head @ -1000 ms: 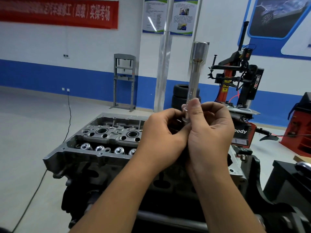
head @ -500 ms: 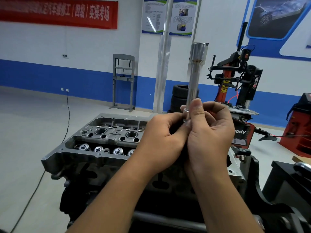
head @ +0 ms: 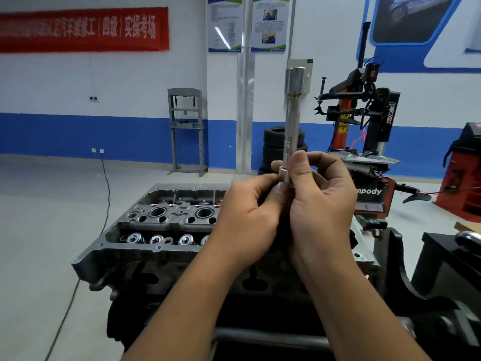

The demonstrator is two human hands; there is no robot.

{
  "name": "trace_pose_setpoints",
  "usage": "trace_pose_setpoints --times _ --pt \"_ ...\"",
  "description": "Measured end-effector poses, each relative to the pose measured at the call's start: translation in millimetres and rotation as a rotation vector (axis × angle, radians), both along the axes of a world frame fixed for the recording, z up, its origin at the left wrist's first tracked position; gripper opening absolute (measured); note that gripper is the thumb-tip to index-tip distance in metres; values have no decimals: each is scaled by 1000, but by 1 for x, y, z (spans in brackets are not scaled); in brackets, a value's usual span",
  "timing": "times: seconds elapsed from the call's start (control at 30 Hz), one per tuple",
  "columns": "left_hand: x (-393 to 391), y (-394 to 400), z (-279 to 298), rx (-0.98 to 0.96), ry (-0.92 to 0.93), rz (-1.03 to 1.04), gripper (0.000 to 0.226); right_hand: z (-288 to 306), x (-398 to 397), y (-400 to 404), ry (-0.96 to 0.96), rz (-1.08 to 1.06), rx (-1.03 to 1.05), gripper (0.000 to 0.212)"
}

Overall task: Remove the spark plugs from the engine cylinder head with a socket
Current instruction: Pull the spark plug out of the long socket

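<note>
A long chrome socket on an extension bar [head: 292, 113] stands upright in front of me, its wide end at the top. My right hand [head: 321, 201] pinches the bar's lower end between thumb and curled fingers. My left hand [head: 251, 217] grips the same lower end from the left, and what lies inside both palms is hidden. Below and behind the hands sits the grey engine cylinder head [head: 166, 222], with round plug wells and valve springs showing on its left half; its right half is covered by my hands.
The head rests on a dark engine stand [head: 406, 287]. Behind stand a red and black tyre changer [head: 364, 118], stacked tyres [head: 273, 147], a grey press frame [head: 185, 128] and a metal pillar [head: 244, 100]. A black cable [head: 105, 194] runs across the floor at left.
Both hands and the socket bar stay nearly as they were; my right thumb has shifted slightly on the bar.
</note>
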State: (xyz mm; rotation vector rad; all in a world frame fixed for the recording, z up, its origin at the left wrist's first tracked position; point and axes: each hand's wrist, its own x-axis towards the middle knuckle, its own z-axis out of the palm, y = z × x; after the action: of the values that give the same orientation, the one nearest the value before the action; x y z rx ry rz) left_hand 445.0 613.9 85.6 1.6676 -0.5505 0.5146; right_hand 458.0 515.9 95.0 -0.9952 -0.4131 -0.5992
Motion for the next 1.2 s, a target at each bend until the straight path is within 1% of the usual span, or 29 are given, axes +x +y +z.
trace_pose_setpoints --times 0.07,0.17,0.23,0.3,0.37,0.4,0.47,0.53,0.57,0.63,0.77,0.83,0.9,0.93,1.0,1.03,1.1,1.2 --pt "-2 -1 1 24 14 41 22 0 0 0 3 -14 1 28" --pt "-2 -4 -1 -12 14 124 10 -2 0 0 -12 -74 -32 26" --pt "0 -3 -3 -9 2 161 11 -2 0 2 -25 -77 -30 23" --pt "0 -1 -1 7 6 110 13 -2 1 4 -32 -37 -23 16" --pt "0 1 1 2 59 7 21 -2 2 3 -22 16 -8 10" --pt "-1 1 3 4 89 -25 25 -1 2 3 -15 34 6 11" --pt "-2 1 3 11 92 -3 24 0 2 1 -9 27 25 20" --pt "-2 -2 1 -5 39 80 16 0 1 0 -11 -14 0 27" --pt "-2 -4 1 -19 26 121 11 0 0 0 -10 -18 -9 26" --pt "-3 -6 0 -37 18 160 10 -1 0 1 -9 5 -5 20" --pt "-3 -4 3 29 50 50 23 -1 4 1 26 32 27 9" --pt "-3 -3 3 40 63 34 25 0 4 0 33 34 55 14" --pt "-2 -4 1 27 29 70 19 0 2 -1 16 1 39 29" --pt "-1 -4 0 17 7 98 16 0 1 -1 7 -18 23 32" --pt "0 -5 -3 -4 -4 146 11 -1 0 0 -10 -27 15 30" --pt "1 -5 -3 -3 -4 151 12 -1 -1 0 -15 -23 17 27" --pt "0 -3 -1 17 18 96 15 -1 0 0 -3 -15 19 20" --pt "-1 0 1 3 78 1 30 0 2 -1 35 28 61 16"
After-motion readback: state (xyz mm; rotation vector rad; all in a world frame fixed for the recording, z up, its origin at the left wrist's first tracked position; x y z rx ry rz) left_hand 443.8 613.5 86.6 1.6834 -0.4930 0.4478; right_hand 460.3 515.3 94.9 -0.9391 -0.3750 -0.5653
